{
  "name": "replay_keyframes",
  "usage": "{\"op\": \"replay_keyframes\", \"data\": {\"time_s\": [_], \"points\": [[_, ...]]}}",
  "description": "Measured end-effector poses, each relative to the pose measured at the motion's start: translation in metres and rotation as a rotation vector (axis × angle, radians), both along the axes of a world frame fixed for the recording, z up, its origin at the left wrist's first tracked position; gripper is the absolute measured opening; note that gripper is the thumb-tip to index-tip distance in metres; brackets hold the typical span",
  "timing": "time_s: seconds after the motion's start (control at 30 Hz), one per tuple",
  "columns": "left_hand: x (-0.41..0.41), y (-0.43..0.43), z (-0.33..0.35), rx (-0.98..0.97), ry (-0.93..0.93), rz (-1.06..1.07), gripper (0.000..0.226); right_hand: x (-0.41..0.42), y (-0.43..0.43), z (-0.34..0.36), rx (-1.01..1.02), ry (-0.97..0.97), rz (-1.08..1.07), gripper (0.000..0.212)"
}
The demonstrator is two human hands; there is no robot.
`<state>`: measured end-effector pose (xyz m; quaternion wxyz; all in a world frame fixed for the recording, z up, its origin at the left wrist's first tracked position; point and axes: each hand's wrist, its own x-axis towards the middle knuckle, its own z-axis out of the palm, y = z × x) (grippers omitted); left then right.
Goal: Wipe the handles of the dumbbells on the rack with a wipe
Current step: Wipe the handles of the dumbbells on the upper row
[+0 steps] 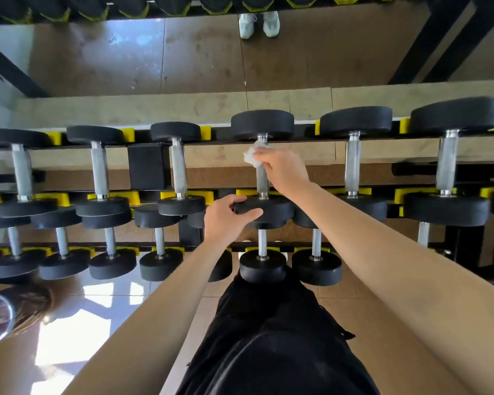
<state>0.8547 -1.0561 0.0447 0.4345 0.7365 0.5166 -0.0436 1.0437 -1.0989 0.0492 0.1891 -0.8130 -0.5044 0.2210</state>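
So the right hand is pinching a scrunched-up white wipe against the far end of a dumbbell handle on the top tier of the rack, a bit toward 12 o'clock from mid-frame. The left hand is sitting at about 7 o'clock from the right one, fingers and thumb curling round the rim of that same dumbbell's near head.

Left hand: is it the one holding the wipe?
No, the right hand pinches the wipe against the dumbbell handle, while the left hand grips that dumbbell's near head.
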Motion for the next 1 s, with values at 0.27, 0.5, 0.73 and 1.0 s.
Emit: {"op": "replay_keyframes", "data": {"time_s": [0.27,0.5,0.73,1.0], "points": [[-0.006,0.001,-0.003,0.045,-0.065,-0.035,0.056,-0.021,-0.026,0.002,-0.301,0.051,0.049,0.031],[-0.008,0.004,-0.011,0.049,-0.1,-0.061,0.059,0.008,-0.023,0.014,-0.041,0.331,-0.639,0.032],[-0.006,0.008,-0.012,0.021,-0.054,-0.082,0.075,-0.034,-0.008,-0.016,-0.171,0.303,-0.579,0.023],[0.006,0.028,0.001,-0.101,-0.238,-0.129,0.047,-0.015,-0.044,0.021,-0.263,0.204,-0.276,0.019]]}}
